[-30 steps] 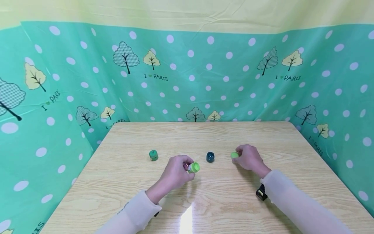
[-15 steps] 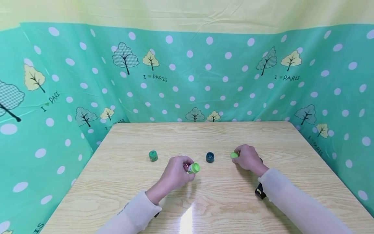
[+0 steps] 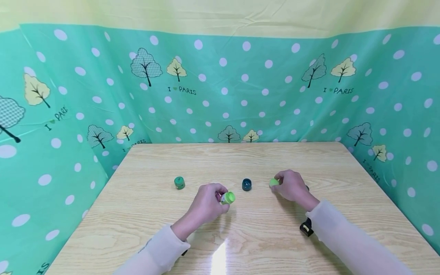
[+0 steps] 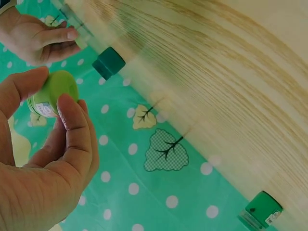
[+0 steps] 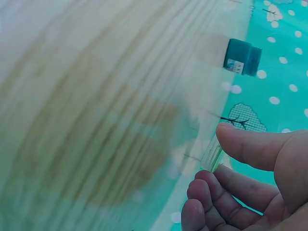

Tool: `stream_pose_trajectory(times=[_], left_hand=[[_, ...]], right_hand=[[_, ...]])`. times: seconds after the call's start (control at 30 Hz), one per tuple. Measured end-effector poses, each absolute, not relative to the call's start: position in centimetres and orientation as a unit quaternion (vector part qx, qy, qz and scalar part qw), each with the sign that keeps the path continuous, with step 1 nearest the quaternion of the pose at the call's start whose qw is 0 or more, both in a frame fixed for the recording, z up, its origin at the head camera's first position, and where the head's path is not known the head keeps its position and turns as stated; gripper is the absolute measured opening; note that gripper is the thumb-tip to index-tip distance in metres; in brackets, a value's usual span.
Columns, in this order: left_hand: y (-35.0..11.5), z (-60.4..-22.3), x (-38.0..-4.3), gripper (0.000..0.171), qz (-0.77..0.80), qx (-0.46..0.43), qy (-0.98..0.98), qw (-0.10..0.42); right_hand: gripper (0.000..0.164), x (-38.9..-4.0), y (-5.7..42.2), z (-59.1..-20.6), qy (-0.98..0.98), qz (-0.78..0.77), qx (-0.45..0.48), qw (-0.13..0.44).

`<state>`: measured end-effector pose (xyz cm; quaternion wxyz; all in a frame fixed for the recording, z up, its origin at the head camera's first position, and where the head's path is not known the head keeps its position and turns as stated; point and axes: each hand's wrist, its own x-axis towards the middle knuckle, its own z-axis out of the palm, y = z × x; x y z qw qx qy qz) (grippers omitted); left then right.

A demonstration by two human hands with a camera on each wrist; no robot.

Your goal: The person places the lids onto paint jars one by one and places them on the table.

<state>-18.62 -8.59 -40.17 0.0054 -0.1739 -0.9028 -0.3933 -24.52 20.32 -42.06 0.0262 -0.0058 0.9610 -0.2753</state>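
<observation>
My left hand (image 3: 207, 200) grips a small lime-green paint jar (image 3: 227, 198) above the table, its mouth tilted toward the right. The thumb and fingers close round the jar's sides, over a white label. My right hand (image 3: 292, 185) pinches a lime-green lid (image 3: 274, 182) between thumb and fingers, low over the table; the right wrist view shows the lid (image 5: 212, 156) edge-on. Between the hands stands a dark teal jar (image 3: 246, 185), upright and uncapped, with its narrower neck (image 5: 255, 61) showing. Farther left is a green jar (image 3: 179, 182), upright on the table.
The pale wooden table (image 3: 144, 229) reaches back to a green dotted curtain (image 3: 192, 103) hung on three sides. A black strap mount (image 3: 306, 227) sits under the right wrist. Bright glare (image 3: 219, 259) falls near the front edge.
The lime-green lid has shifted slightly left and turned a little in my right fingers. My left hand holds the jar in the same place. The head view has moved only slightly.
</observation>
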Motion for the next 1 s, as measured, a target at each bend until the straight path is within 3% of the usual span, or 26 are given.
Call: stream_pose_trajectory(times=[1.0], left_hand=[[-8.8,-40.9,-18.6,0.023,-0.407,-0.182,-0.895,0.011]], right_hand=[[0.035,-22.1,19.5,-40.9,0.947,-0.319,-0.042,-0.029]])
